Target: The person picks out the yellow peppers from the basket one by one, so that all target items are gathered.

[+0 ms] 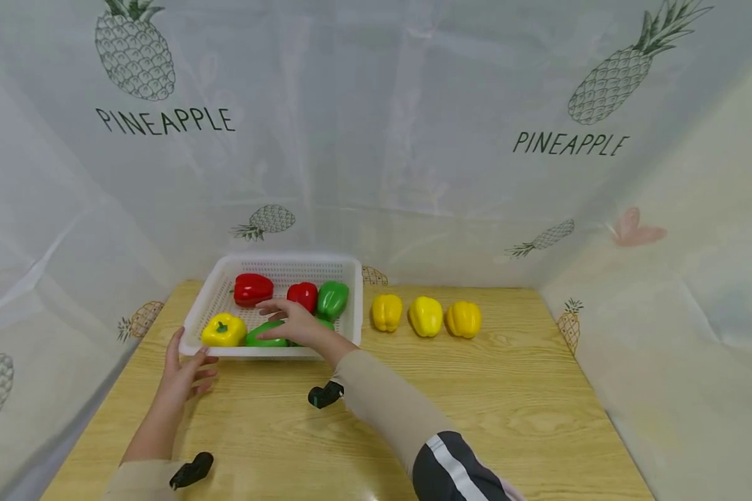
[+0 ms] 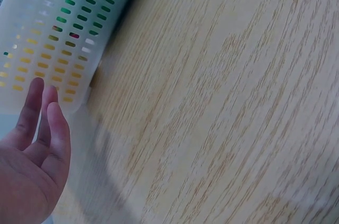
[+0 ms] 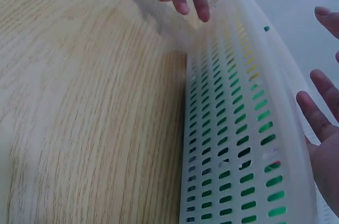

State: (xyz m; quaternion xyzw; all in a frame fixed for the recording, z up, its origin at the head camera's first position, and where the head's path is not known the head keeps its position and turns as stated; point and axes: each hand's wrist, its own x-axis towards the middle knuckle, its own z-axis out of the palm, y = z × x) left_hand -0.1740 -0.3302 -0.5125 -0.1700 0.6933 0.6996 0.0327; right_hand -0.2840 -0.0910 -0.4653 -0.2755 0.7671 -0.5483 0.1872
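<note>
A white perforated plastic basket (image 1: 269,352) holds bell peppers: a yellow bell pepper (image 1: 219,332) in the front left corner, a red bell pepper (image 1: 253,289) behind it, another red one (image 1: 302,295) further right, and several green ones. My left hand (image 1: 177,376) is at the basket's front left corner, its fairly straight fingertips right at the slotted wall (image 2: 63,38). Over the basket reaches my right hand (image 1: 297,325), fingers spread and holding nothing, above a green bell pepper (image 1: 264,335). It partly hides another green pepper near the front wall.
Three yellow bell peppers (image 1: 426,316) stand in a row to the right of the basket on the wooden table (image 1: 507,403). A pale sheet printed with pineapples (image 1: 382,139) hangs behind the table and along its sides. Each wrist carries a small black device (image 1: 191,470).
</note>
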